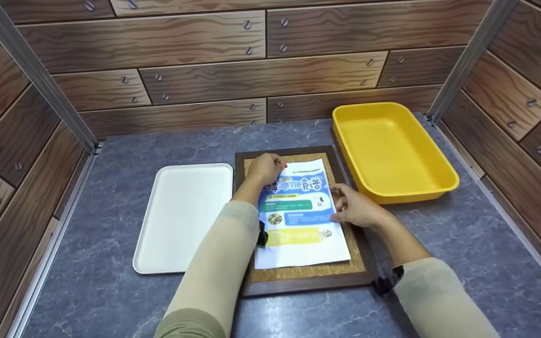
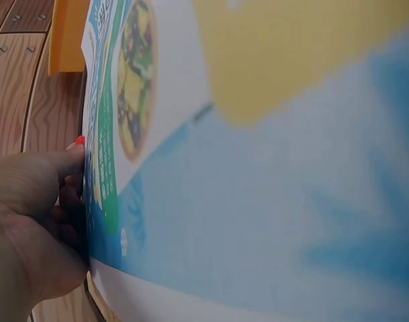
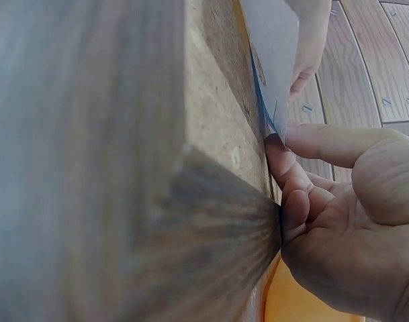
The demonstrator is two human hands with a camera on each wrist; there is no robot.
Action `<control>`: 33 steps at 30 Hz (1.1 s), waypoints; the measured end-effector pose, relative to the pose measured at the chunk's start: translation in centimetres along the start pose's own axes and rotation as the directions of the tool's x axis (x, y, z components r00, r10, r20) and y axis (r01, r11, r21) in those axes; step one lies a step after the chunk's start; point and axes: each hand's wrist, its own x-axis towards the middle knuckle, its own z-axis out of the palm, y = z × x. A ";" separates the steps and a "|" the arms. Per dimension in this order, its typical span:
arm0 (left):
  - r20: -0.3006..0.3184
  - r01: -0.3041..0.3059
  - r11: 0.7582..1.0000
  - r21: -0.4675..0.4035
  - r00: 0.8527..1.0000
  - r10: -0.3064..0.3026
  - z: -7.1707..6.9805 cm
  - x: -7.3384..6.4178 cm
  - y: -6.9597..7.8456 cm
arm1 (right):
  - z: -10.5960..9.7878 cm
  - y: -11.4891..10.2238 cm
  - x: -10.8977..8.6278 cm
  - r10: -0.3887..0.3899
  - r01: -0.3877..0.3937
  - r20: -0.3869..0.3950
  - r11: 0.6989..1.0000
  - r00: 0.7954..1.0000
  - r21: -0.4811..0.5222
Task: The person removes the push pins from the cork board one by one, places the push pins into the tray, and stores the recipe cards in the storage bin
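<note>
A printed paper sheet [image 1: 298, 251] with blue, green and yellow panels lies on a cork board [image 1: 309, 283] in a dark wooden frame. At the sheet's upper left, my left hand [image 1: 266, 170] pinches a small red push pin [image 1: 285, 165]; its point is hidden. The pin's red head [image 2: 80, 140] shows at the thumb tip in the left wrist view. My right hand [image 1: 359, 206] pinches the sheet's right edge, thumb on top and fingers [image 3: 297, 204] beneath, close to the board's frame.
To the left of the board lies a white shallow tray [image 1: 183, 220]. A yellow deep tray [image 1: 395, 155] stands at the back right, close to the board's upper right corner. Wood-patterned walls [image 1: 204, 84] enclose the grey marbled tabletop [image 1: 106, 225].
</note>
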 end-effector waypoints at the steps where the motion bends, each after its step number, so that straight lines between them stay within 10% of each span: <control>1: 0.002 -0.001 1.000 0.003 1.000 0.001 0.0 0.0 0.0 | 0.0 0.0 0.0 0.001 -0.001 -0.002 1.000 1.000 -0.003; 33: 0.129 -0.104 0.982 -0.159 0.984 0.125 -2.1 -1.6 -1.0 | -0.1 0.2 -0.1 -0.030 0.030 0.002 0.999 1.000 0.016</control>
